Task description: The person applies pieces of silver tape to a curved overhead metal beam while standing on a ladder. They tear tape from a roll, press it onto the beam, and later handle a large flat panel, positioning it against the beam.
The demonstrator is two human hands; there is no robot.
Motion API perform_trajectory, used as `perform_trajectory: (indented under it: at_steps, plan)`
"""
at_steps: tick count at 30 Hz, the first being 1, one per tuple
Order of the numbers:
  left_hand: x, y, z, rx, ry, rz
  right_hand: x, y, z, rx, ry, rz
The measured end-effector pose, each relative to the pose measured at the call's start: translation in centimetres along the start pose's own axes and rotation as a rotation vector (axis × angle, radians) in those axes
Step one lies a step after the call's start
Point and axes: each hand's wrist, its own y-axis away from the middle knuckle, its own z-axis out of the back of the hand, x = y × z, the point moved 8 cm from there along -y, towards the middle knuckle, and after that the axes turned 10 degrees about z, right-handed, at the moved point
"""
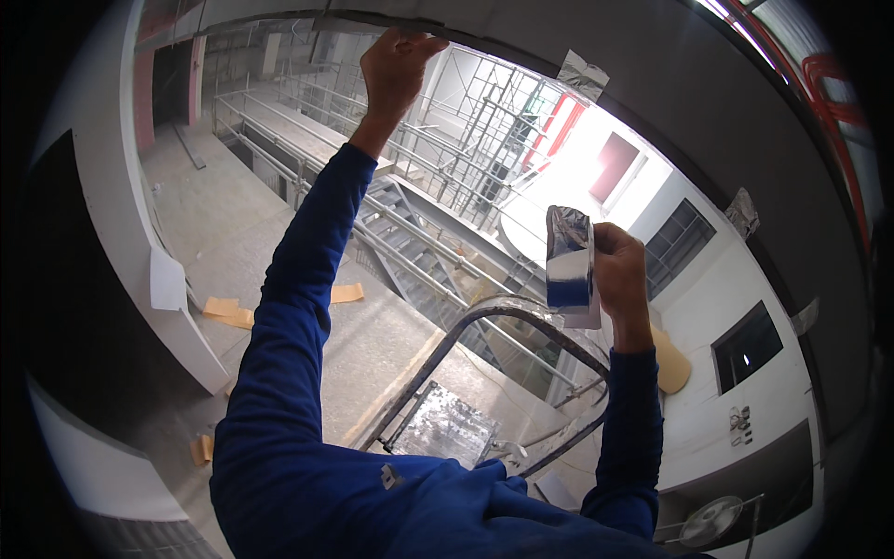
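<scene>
Overhead, a long dark grey panel [708, 74] crosses the view, with crumpled silver foil pieces [582, 76] stuck along its lower edge. My left hand [396, 74] is raised to that edge with curled fingers touching it; whether they grip anything is hard to tell. My right hand [616, 275] holds a bent piece of shiny silver foil tape [568, 261] with a pale backing, below the panel at right of centre. Both my arms are in blue sleeves.
Below me are a curved metal rail [507, 308] round a scuffed platform [445, 421], a staircase [396, 233] with tube railings, scaffolding [484, 121] and orange paper scraps [223, 309]. White walls with dark window openings [745, 345] stand right, beside a round fan-like object [710, 520].
</scene>
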Motion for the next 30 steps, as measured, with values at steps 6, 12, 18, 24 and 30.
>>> perform_trajectory:
  at_steps: [6,12,18,24,30]
  plan:
    - [0.2,-0.5,-0.1,-0.043,-0.037,-0.062,1.0,-1.8,-1.8,-0.006,0.031,0.066]
    - [0.0,-0.3,0.0,-0.007,-0.104,-0.094,5.0,-6.5,-6.8,-0.084,0.132,0.216]
    - [0.5,-2.2,0.9,0.277,0.025,0.124,7.8,-12.1,-13.1,-0.156,0.168,0.207]
    - [-2.1,-4.4,2.4,0.663,0.175,0.37,7.7,-15.6,-17.5,-0.206,0.025,0.206]
    - [-4.7,-5.2,0.9,0.958,0.153,0.255,6.5,-17.3,-19.4,-0.223,-0.086,0.16]
